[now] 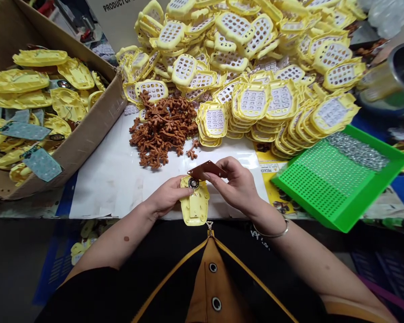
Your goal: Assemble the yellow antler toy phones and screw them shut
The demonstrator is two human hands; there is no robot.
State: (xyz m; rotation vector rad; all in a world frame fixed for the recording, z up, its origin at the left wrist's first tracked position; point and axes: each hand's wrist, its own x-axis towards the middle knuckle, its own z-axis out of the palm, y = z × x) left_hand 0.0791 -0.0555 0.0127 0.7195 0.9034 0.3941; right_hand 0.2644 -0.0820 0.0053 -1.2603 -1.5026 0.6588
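Observation:
My left hand (170, 195) grips a yellow plastic shell (197, 211) by its left edge, thumb over the inside face. A round speaker (193, 182) sits in the shell's upper end, with thin wires below it. Between thumb and fingers, my right hand (237, 184) pinches a brown circuit board (207, 170), tilted just above the speaker end. Beyond both hands lies a heap of brown antler-shaped pieces (161, 130), one lying loose at its near right.
At left, a cardboard box (97, 105) holds yellow shells with circuit boards. Stacked yellow keypad fronts (252, 101) rise behind, below a larger loose pile (235, 31). A green perforated tray (319, 193) with small metal screws (357, 150) stands right, near a metal container (390, 80).

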